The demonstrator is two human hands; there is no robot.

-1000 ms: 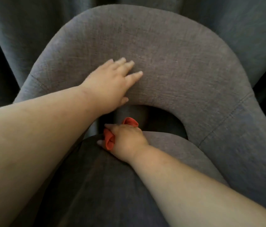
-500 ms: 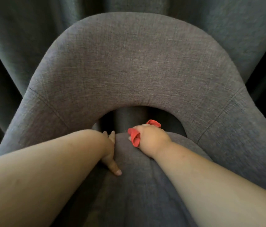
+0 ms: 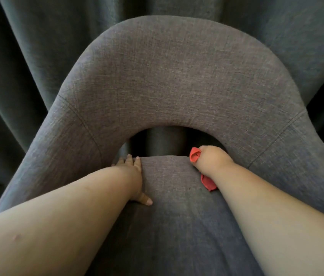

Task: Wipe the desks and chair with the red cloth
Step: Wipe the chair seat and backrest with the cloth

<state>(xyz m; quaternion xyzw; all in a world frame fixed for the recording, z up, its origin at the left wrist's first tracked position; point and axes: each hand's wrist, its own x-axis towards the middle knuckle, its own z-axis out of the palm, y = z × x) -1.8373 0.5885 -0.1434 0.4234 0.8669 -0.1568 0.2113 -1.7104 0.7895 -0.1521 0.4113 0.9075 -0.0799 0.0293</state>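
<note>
A grey fabric chair [image 3: 177, 80] fills the view, its curved backrest arching over a gap above the seat. My right hand [image 3: 213, 160] is closed on the red cloth [image 3: 195, 155] and presses it on the seat's back edge at the right; a corner of the cloth sticks out under my wrist. My left hand [image 3: 135, 176] lies flat on the seat's back left part, fingers spread, thumb pointing toward me, holding nothing.
Dark grey curtains [image 3: 37, 46] hang in folds right behind and beside the chair. The backrest's side wings [image 3: 296, 160] curve down on both sides of the seat, close to my forearms.
My left hand has come down from the backrest onto the seat. My right hand has slid the red cloth to the right along the seat's back edge.
</note>
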